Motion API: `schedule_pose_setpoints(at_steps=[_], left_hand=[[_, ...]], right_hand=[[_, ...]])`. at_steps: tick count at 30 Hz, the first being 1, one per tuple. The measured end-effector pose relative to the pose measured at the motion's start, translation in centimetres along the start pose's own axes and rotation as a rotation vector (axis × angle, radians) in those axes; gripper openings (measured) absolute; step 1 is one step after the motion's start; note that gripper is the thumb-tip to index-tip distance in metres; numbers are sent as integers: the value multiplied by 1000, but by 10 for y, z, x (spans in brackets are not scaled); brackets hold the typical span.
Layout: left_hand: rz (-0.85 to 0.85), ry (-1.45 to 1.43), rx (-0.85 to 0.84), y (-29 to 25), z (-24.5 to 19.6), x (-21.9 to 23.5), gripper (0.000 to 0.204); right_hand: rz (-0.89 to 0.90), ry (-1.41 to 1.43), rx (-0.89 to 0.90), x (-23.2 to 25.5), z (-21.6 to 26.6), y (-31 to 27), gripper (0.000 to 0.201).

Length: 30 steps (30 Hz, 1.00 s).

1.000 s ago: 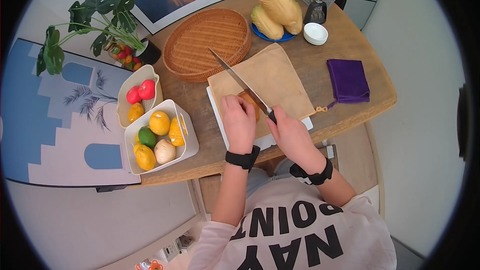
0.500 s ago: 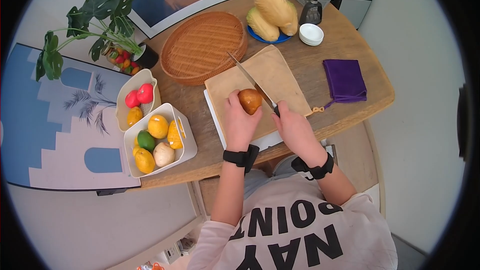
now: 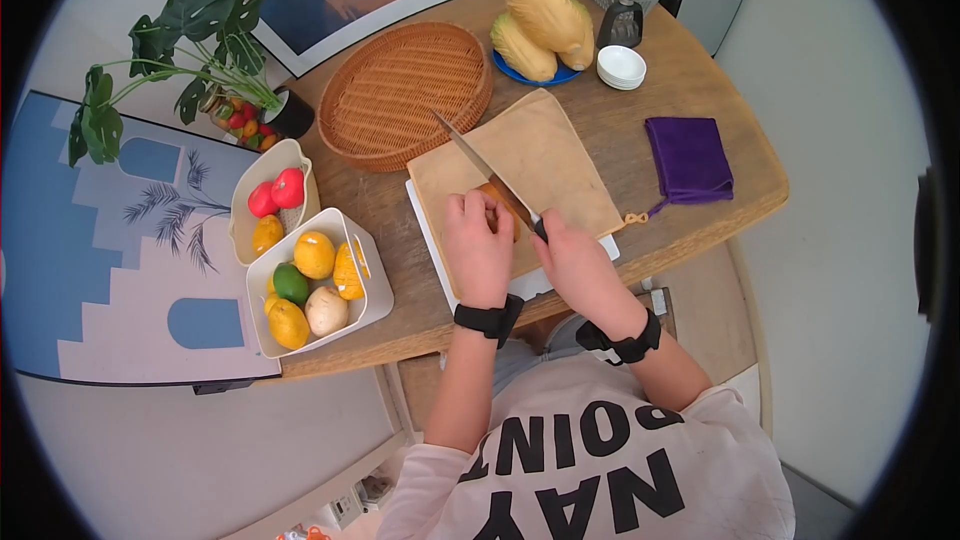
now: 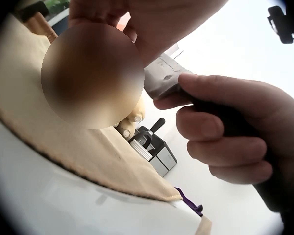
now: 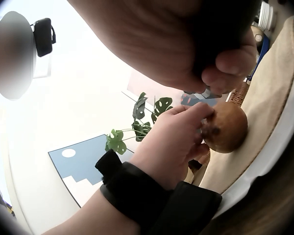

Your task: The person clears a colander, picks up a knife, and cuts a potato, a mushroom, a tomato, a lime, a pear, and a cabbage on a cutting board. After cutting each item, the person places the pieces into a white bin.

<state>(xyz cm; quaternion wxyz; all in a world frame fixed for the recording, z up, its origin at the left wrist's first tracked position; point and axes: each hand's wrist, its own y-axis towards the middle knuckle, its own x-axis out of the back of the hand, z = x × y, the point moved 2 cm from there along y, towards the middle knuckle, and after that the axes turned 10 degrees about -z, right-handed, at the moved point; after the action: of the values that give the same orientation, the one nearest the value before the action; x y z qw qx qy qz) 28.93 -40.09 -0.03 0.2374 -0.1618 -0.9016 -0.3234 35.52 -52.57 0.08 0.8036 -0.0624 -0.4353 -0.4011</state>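
My left hand (image 3: 478, 252) holds a round, glossy brown thing (image 5: 228, 128), like an onion, its fingers bent over the top in the head view. In the right wrist view, dark spots mark the side near the fingers. A long knife (image 3: 480, 162) is in my right hand (image 3: 580, 270), fingers wrapped round its black handle. The blade slants away to the far left, beside the brown thing and overlapping its edge in the head view. Below lies a tan cloth (image 3: 560, 155) on a white board (image 3: 432, 240). The brown thing is blurred in the left wrist view.
Left, a white bin (image 3: 375, 305) and a cream bin (image 3: 240, 230) hold fruit. Behind the cloth are a wicker tray (image 3: 405, 90), yellow squash-like produce (image 3: 545, 15) on a blue plate, white bowls (image 3: 622, 68) and a black-handled tool (image 3: 622, 20). A purple pouch (image 3: 690, 160) lies right.
Half a second ago my left hand held the brown thing from the side with its top exposed; now its fingers cover it again. The knife has swung leftward and drawn slightly nearer the hand.
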Motion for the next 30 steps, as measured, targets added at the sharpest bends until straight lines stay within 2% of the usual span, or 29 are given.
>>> schedule_pose_setpoints(at_steps=[2, 5, 14, 17, 21, 24, 27, 30], left_hand=[[64, -36, 66, 1, -2, -1, 14], [24, -4, 7, 1, 2, -3, 13], [47, 93, -32, 6, -1, 1, 17], [84, 125, 12, 6, -3, 4, 19], [65, 98, 3, 7, -1, 5, 20], [67, 97, 27, 7, 1, 6, 18], [42, 53, 40, 6, 0, 5, 17], [69, 14, 112, 9, -3, 9, 17]], right_hand=[[8, -19, -40, 2, 1, 0, 22], [-6, -3, -47, 9, 7, 0, 22], [-3, -6, 13, 7, 12, -1, 22], [11, -21, 14, 5, 12, -2, 22], [42, -39, -11, 7, 10, -1, 22], [-17, 11, -4, 10, 15, -3, 20], [24, -13, 4, 4, 10, -4, 20], [-2, 7, 17, 7, 9, -5, 20]])
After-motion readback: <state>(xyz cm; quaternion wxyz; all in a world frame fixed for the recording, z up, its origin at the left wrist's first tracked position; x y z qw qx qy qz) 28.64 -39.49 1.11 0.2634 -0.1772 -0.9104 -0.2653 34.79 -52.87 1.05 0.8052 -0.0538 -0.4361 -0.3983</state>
